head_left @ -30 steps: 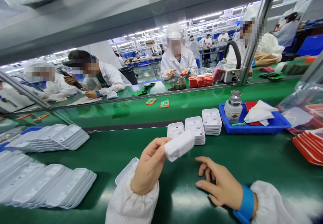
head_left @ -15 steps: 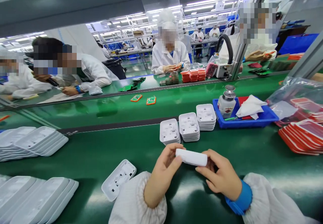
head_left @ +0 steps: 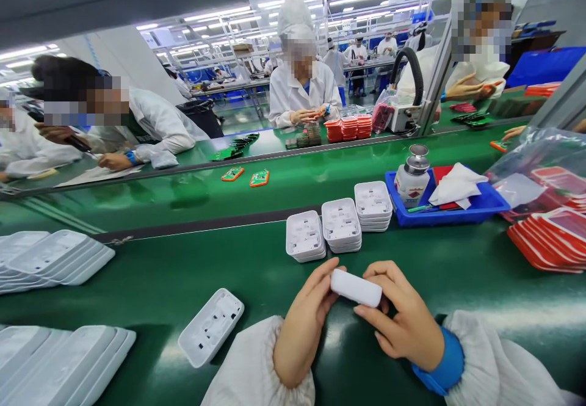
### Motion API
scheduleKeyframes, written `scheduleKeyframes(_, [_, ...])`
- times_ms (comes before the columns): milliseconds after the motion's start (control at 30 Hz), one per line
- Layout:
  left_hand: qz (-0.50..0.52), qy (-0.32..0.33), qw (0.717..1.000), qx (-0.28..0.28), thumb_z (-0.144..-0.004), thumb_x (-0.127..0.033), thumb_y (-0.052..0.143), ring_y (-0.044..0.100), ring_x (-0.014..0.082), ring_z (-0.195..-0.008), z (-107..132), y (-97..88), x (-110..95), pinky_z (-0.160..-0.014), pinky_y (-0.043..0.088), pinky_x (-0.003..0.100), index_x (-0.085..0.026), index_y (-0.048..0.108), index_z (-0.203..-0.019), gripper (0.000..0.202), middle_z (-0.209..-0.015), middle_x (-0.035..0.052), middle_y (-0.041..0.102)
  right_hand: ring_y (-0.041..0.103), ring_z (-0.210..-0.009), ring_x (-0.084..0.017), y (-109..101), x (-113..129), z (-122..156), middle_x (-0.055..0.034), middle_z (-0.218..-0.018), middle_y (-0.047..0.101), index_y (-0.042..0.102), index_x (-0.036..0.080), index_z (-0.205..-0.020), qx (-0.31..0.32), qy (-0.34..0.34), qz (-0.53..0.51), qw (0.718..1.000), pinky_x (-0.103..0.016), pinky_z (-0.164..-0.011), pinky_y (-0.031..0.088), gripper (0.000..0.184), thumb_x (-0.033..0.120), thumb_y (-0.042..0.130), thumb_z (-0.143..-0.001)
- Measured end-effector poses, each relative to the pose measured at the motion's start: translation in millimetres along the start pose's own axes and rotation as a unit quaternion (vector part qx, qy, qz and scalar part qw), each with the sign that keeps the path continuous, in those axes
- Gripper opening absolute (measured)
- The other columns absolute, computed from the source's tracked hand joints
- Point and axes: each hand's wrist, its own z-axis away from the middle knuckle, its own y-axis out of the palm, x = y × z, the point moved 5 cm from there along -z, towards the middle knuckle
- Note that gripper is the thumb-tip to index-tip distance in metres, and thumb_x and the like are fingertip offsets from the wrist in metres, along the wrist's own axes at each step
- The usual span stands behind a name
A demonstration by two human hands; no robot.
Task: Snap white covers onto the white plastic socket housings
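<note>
In the head view, the fingers of the left hand (head_left: 300,326) and of the right hand (head_left: 409,320) pinch opposite ends of a small white plastic casing (head_left: 356,288) above the glossy green table (head_left: 220,259). Just beyond the fingers stand three stacks of white rectangular plastic shells (head_left: 341,221), while a single white plastic shell with dark cutouts (head_left: 211,328) lies left of them.
</note>
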Motion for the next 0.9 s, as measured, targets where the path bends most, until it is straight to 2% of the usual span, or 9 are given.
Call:
scheduleKeyframes(67, [-0.118, 0.050, 0.992, -0.011, -0.089, -0.039, 0.048, 0.040, 0.0232, -0.127, 3, -2.4, -3, -0.110, 0.026, 0.037, -0.022, 0.058, -0.117, 0.034, -0.129, 0.0061, 0.052, 0.044, -0.058, -0.013, 1, -2, 1, -0.0068, -0.094, 0.045, 0.050, 0.016, -0.091, 0.008, 0.002, 0.025, 1.000, -0.026, -0.052, 0.037, 0.007, 0.019, 0.045, -0.087])
scheduleKeyframes(167, [-0.234, 0.110, 0.966, 0.000, -0.086, -0.044, 0.051, 0.037, 0.0246, -0.128, 10, 0.6, -5, -0.110, 0.026, 0.039, -0.024, 0.049, -0.125, 0.044, -0.138, 0.0056, 0.043, 0.045, -0.060, -0.016, 4, -2, 1, -0.0030, -0.078, 0.045, 0.049, 0.017, -0.087, 0.034, -0.020, 0.094, 0.995, -0.028, -0.053, 0.033, 0.008, 0.019, 0.042, -0.089])
scheduleKeyframes(300, [-0.295, 0.111, 0.949, 0.022, -0.074, -0.037, 0.070, 0.036, 0.0258, -0.128, 16, 7.3, 1, -0.109, 0.028, 0.039, -0.025, 0.034, -0.135, 0.072, -0.141, 0.0079, 0.037, 0.048, -0.069, -0.021, 9, 2, 4, -0.0059, -0.080, 0.049, 0.054, 0.016, -0.092, 0.048, -0.050, 0.167, 0.984, -0.030, -0.060, 0.035, 0.017, 0.018, 0.037, -0.089])
scheduleKeyframes(367, [-0.276, 0.094, 0.956, 0.012, -0.072, -0.035, 0.071, 0.040, 0.0258, -0.126, 16, 7.2, 2, -0.107, 0.031, 0.039, -0.026, 0.034, -0.134, 0.072, -0.140, 0.0085, 0.039, 0.048, -0.071, -0.021, 10, 4, 5, -0.0065, -0.081, 0.051, 0.055, 0.016, -0.094, 0.049, -0.055, 0.171, 0.982, -0.030, -0.061, 0.035, 0.018, 0.017, 0.038, -0.088])
scheduleKeyframes(433, [-0.208, 0.071, 0.975, -0.005, -0.075, -0.037, 0.068, 0.046, 0.0257, -0.120, 13, 5.2, 2, -0.103, 0.036, 0.039, -0.025, 0.037, -0.131, 0.065, -0.135, 0.0102, 0.044, 0.049, -0.072, -0.021, 10, 4, 5, -0.0066, -0.084, 0.051, 0.056, 0.016, -0.094, 0.044, -0.049, 0.157, 0.985, -0.030, -0.062, 0.037, 0.015, 0.018, 0.042, -0.088])
scheduleKeyframes(533, [-0.061, 0.020, 0.998, -0.018, -0.084, -0.045, 0.051, 0.056, 0.0249, -0.106, 8, 2.6, 0, -0.092, 0.044, 0.040, -0.020, 0.039, -0.127, 0.052, -0.118, 0.0132, 0.057, 0.050, -0.070, -0.019, 7, 0, 5, -0.0066, -0.089, 0.050, 0.056, 0.017, -0.093, 0.024, -0.024, 0.124, 0.992, -0.029, -0.060, 0.039, 0.013, 0.017, 0.048, -0.084])
scheduleKeyframes(633, [0.025, -0.015, 1.000, -0.003, -0.091, -0.045, 0.038, 0.060, 0.0232, -0.094, 5, 4.5, -1, -0.084, 0.048, 0.040, -0.015, 0.043, -0.123, 0.044, -0.106, 0.0132, 0.062, 0.052, -0.070, -0.019, 5, -5, 4, -0.0070, -0.094, 0.049, 0.056, 0.018, -0.094, 0.020, -0.013, 0.084, 0.996, -0.028, -0.059, 0.042, 0.020, 0.012, 0.046, -0.077])
scheduleKeyframes(767, [0.029, -0.016, 0.999, 0.012, -0.091, -0.044, 0.038, 0.060, 0.0229, -0.095, 5, 6.4, -2, -0.083, 0.048, 0.038, -0.014, 0.049, -0.116, 0.040, -0.106, 0.0127, 0.061, 0.055, -0.074, -0.020, 5, -6, 1, -0.0070, -0.094, 0.050, 0.055, 0.018, -0.091, 0.036, -0.011, 0.054, 0.998, -0.030, -0.064, 0.045, 0.020, 0.011, 0.045, -0.075])
scheduleKeyframes(900, [-0.030, 0.009, 1.000, -0.004, -0.088, -0.047, 0.043, 0.056, 0.0249, -0.105, 6, 3.5, -3, -0.087, 0.046, 0.038, -0.016, 0.054, -0.112, 0.041, -0.112, 0.0121, 0.060, 0.056, -0.079, -0.022, 6, -6, -1, -0.0079, -0.096, 0.051, 0.055, 0.018, -0.091, 0.047, -0.002, 0.045, 0.998, -0.032, -0.068, 0.047, 0.018, 0.011, 0.044, -0.079])
